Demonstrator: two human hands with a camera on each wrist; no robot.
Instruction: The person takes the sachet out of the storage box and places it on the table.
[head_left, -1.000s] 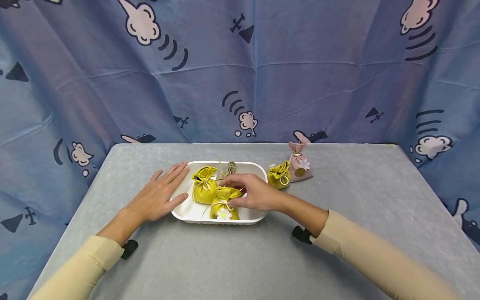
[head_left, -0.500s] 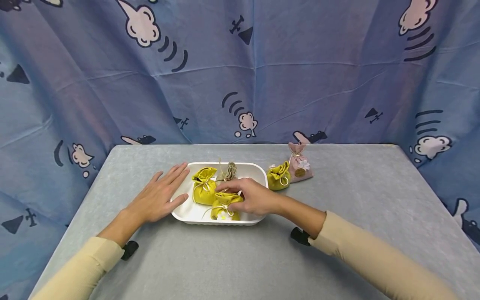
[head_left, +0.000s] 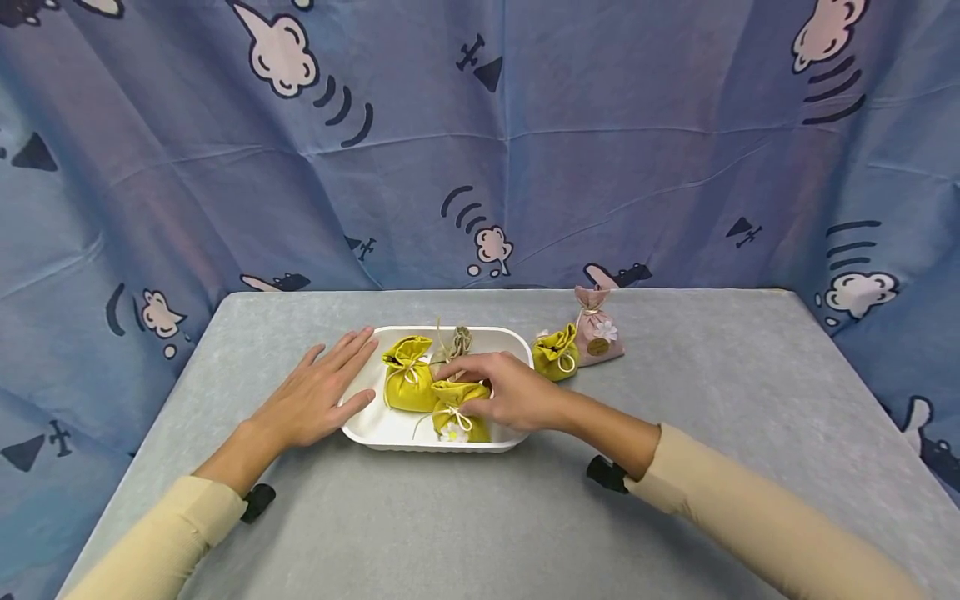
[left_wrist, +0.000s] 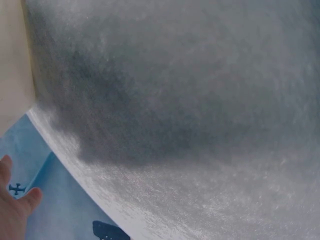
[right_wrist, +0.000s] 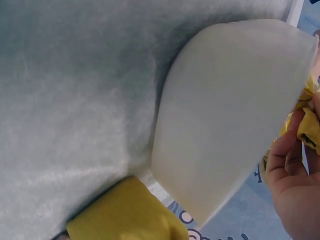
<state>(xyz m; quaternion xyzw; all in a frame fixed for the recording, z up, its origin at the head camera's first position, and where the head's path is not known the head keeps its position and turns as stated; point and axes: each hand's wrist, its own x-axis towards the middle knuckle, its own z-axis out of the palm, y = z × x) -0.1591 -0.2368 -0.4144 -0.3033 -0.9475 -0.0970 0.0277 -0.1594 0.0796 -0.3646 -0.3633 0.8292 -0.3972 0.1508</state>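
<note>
**A:** Where is the right hand [head_left: 517,392], and what does it hold?

**B:** It reaches into the white tray [head_left: 367,421] from the right. Its fingers curl round the gathered neck of the front yellow pouch [head_left: 459,408], which sits in the tray's near part, directly under and left of the fingertips. The pouch stands roughly upright, neck up.

**A:** And the left hand [head_left: 315,396]?

**B:** It lies flat with fingers straight and spread, resting against the tray's left rim. The right hand is the nearer to the pouch.

**A:** What are things made of?

**B:** The pouches are soft cloth, plump, tied with pale cord; the front one bears a small white flower. A second yellow pouch [head_left: 407,379] stands just beside it, and a tan one [head_left: 459,340] behind. The tray is smooth, rounded, rigid. The table [head_left: 675,433] is covered in grey felt-like fabric.
</note>
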